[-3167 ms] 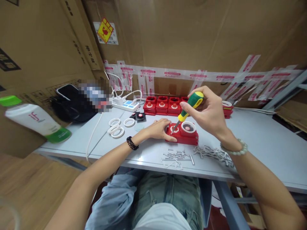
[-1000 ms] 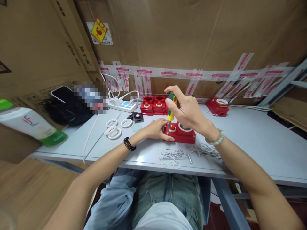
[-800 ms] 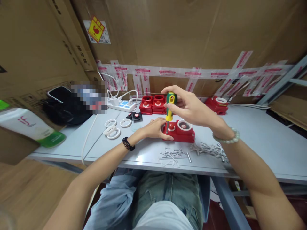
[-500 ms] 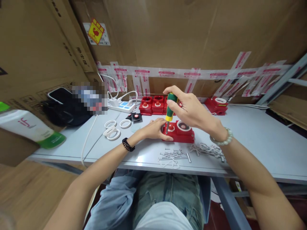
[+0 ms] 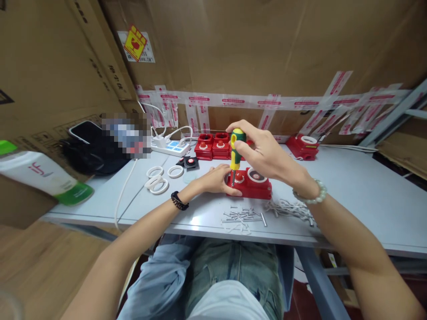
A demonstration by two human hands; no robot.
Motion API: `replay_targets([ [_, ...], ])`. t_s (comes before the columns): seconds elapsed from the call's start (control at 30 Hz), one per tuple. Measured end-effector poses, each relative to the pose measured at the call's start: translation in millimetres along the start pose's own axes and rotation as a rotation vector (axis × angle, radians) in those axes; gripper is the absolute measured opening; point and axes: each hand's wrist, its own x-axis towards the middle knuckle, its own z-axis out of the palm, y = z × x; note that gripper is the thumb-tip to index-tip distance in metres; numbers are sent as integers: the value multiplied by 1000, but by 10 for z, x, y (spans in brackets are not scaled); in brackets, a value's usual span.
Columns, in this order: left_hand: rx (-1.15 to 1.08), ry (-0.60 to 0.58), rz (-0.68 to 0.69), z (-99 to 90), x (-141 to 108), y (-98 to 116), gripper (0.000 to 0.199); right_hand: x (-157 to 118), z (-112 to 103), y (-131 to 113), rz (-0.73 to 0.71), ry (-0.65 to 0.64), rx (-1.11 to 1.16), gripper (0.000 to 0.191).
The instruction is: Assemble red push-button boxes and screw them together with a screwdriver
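My right hand (image 5: 258, 144) is wrapped round the green and yellow handle of a screwdriver (image 5: 236, 153). The shaft points down, its tip at the left front corner of a red box (image 5: 250, 190). This box carries a red round button and a white ring around a dark disc. Fingers and thumb of my left hand (image 5: 218, 180) grip the box's left end and press it to the table. Just in front of the box lie several loose metal screws (image 5: 242, 215). A bundle of white cords (image 5: 290, 210) lies to their right.
Several red boxes (image 5: 204, 147) stand in a row behind my hands, and another red box (image 5: 303, 146) is at the back right. White rings (image 5: 158, 186) and black square pieces (image 5: 191, 162) lie to the left. A power strip (image 5: 171, 146) with cables sits behind them.
The screwdriver handle has turned in my right hand, showing more of its yellow part. My left hand keeps its grip on the box. The whole view has shifted slightly.
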Motion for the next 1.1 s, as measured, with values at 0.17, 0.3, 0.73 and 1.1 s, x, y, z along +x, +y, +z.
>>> replay_targets([
  [0.17, 46, -27, -26, -21, -10, 40, 77, -5, 45, 14, -43, 84, -52, 32],
  [0.3, 46, -18, -15, -11, -5, 24, 78, -10, 65, 17, -2, 106, -193, 35],
  [0.73, 73, -40, -21, -15, -10, 22, 79, -13, 4, -33, 61, 71, -261, 34],
  [1.1, 71, -32, -17, -8, -5, 3, 82, -35, -39, -47, 51, 40, -222, 29],
])
